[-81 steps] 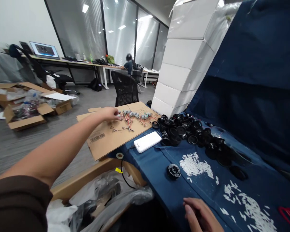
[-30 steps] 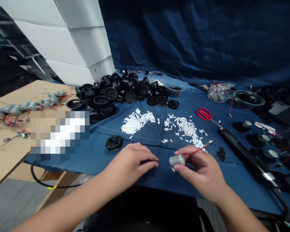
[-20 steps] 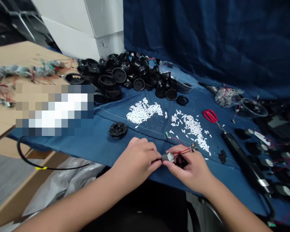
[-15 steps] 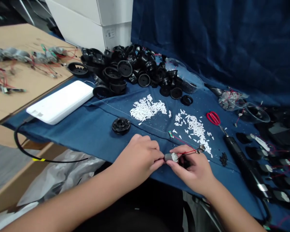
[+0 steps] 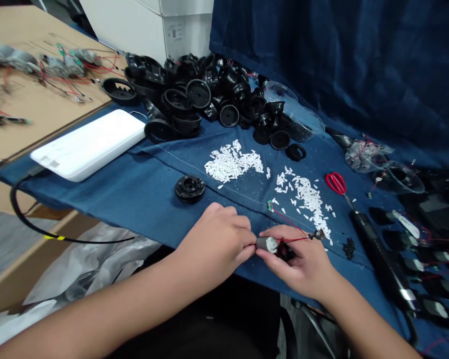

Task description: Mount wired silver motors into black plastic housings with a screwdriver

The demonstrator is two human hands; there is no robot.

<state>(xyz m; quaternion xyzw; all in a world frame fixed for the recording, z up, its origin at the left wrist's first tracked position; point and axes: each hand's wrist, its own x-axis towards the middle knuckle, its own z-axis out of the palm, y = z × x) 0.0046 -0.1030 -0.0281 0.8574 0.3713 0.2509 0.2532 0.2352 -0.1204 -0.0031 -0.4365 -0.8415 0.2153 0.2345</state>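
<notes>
Between thumb and fingers my right hand (image 5: 295,257) grips a small grey motor (image 5: 265,244) with a white end. Red and dark wires run from it to a small green circuit board (image 5: 270,205) and a little metal part (image 5: 318,234). My left hand (image 5: 224,237) is closed in a pinch at the motor's other end; whatever its fingertips hold there is hidden. Something black shows in part under my right fingers. A round black plastic part (image 5: 189,189) lies on the blue cloth beyond my left hand.
Two heaps of small white pieces (image 5: 228,164) lie ahead. Behind them is a pile of black housings (image 5: 198,93). A white power bank-like box (image 5: 90,144) is at left, red-handled scissors (image 5: 336,183) and a black electric screwdriver (image 5: 381,259) at right. Wired motors (image 5: 71,62) lie on cardboard.
The view has shifted slightly. Both hands stay together at the motor, whose wires and metal part have swung a little to the right.
</notes>
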